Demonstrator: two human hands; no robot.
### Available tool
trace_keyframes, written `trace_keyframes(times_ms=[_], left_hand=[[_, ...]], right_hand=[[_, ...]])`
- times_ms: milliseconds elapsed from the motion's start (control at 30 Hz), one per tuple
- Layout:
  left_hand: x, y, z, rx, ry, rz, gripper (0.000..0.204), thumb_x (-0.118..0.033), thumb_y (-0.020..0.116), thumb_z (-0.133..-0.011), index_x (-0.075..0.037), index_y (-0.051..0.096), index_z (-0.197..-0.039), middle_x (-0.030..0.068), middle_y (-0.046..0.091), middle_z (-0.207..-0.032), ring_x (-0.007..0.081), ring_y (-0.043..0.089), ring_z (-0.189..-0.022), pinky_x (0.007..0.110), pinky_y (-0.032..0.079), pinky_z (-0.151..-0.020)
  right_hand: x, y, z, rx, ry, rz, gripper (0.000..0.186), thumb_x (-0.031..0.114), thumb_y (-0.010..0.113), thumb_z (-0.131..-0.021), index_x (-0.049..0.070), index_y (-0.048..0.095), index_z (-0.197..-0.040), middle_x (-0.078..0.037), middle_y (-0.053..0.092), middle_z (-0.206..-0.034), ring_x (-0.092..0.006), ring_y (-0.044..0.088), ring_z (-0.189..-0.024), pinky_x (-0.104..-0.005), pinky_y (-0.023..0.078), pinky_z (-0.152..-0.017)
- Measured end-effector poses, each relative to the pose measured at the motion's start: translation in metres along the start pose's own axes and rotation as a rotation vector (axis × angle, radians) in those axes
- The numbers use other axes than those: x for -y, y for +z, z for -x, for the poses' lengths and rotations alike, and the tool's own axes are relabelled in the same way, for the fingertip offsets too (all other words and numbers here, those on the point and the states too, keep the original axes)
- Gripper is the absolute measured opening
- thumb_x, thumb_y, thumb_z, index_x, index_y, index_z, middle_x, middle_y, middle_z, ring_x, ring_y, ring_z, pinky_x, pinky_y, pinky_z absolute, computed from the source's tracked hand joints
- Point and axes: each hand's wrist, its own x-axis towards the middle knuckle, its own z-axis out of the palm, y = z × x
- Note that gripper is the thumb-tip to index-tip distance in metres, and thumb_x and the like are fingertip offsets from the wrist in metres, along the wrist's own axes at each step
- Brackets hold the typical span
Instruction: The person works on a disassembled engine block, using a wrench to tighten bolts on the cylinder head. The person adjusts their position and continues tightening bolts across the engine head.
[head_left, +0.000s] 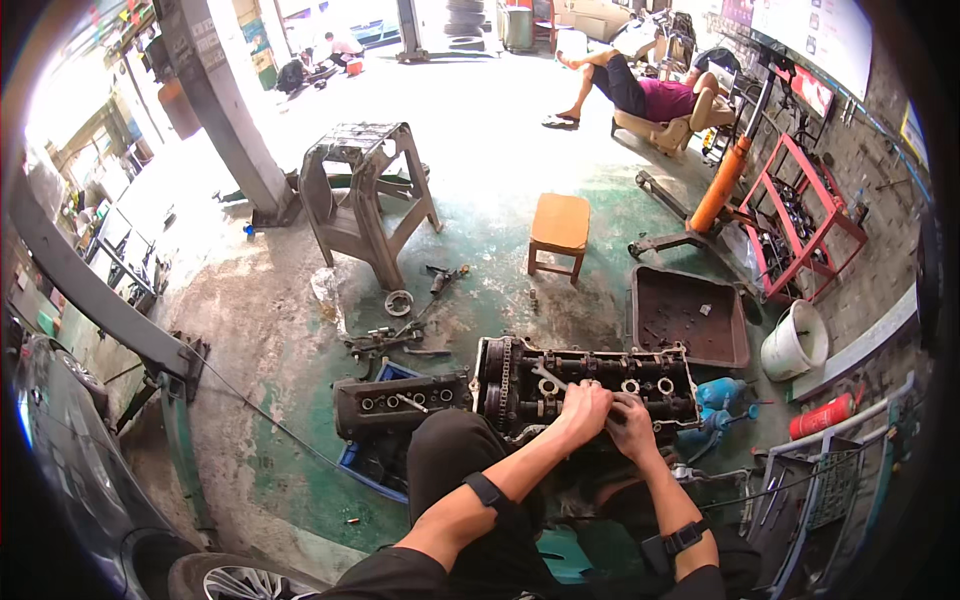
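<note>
An open engine top (515,400) with camshafts and a timing chain lies before my dark-clad knee. My left hand (586,412) is closed over its middle, apparently around a pale spanner-like tool (552,378) that slants up to the left. My right hand (630,424) is closed just beside it, lower on the right; what its fingers grip is hidden. Left of the engine, a black valve cover (355,420) with a short rod-like tool on it rests over a blue crate (352,460).
A drip tray (740,335), white bucket (790,340) and blue cylinders (718,395) are on the right. Loose parts (375,340), a metal stand (325,220) and wooden stool (560,220) stand ahead. A car (70,450) is at left. A person reclines behind; another crouches far off.
</note>
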Motion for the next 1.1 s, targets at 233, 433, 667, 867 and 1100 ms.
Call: trace_keyframes(times_ms=[233,433,667,867,1100], left_hand=[[0.005,0.005,-0.004,0.022,0.028,0.001,0.006,-0.013,0.063,-0.072,-0.009,0.066,-0.076,0.0102,0.066,-0.081,0.0282,0.062,-0.088,0.045,0.047,-0.074],[0.008,0.009,-0.001,-0.003,-0.019,0.156,0.008,-0.012,0.063,-0.071,-0.005,0.065,-0.074,0.0174,0.065,-0.076,0.0366,0.065,-0.074,0.046,0.051,-0.064],[0.005,0.016,-0.001,-0.066,-0.101,0.346,0.012,-0.011,0.061,-0.073,-0.001,0.065,-0.067,0.0238,0.063,-0.069,0.0389,0.066,-0.070,0.046,0.053,-0.061],[0.006,0.012,-0.004,-0.003,-0.154,0.215,0.010,-0.012,0.062,-0.073,-0.003,0.066,-0.073,0.0227,0.065,-0.073,0.0393,0.066,-0.069,0.046,0.053,-0.060],[0.008,0.020,-0.001,-0.072,-0.153,0.172,0.009,-0.012,0.060,-0.076,-0.006,0.065,-0.071,0.0168,0.066,-0.070,0.0322,0.068,-0.068,0.041,0.054,-0.059]], right_hand=[[0.000,0.002,0.005,-0.011,0.122,-0.017,0.020,0.011,0.071,-0.075,0.004,0.070,-0.094,-0.013,0.065,-0.104,-0.0330,0.059,-0.099,-0.0397,0.046,-0.088],[-0.001,0.006,0.007,-0.041,0.143,-0.033,0.019,0.011,0.070,-0.076,0.004,0.071,-0.093,-0.014,0.066,-0.102,-0.0325,0.060,-0.096,-0.0388,0.048,-0.086],[0.000,0.003,0.011,-0.088,0.244,-0.072,0.016,0.010,0.068,-0.078,0.002,0.071,-0.091,-0.014,0.067,-0.100,-0.0316,0.062,-0.094,-0.0383,0.048,-0.085],[0.017,-0.007,0.015,0.058,0.231,0.026,0.016,0.014,0.071,-0.076,0.003,0.071,-0.087,-0.012,0.067,-0.101,-0.0301,0.061,-0.097,-0.0388,0.048,-0.087],[0.018,-0.025,-0.001,-0.014,0.006,0.662,0.014,0.011,0.065,-0.070,0.011,0.073,-0.081,-0.010,0.060,-0.085,-0.0302,0.055,-0.090,-0.0415,0.047,-0.078]])
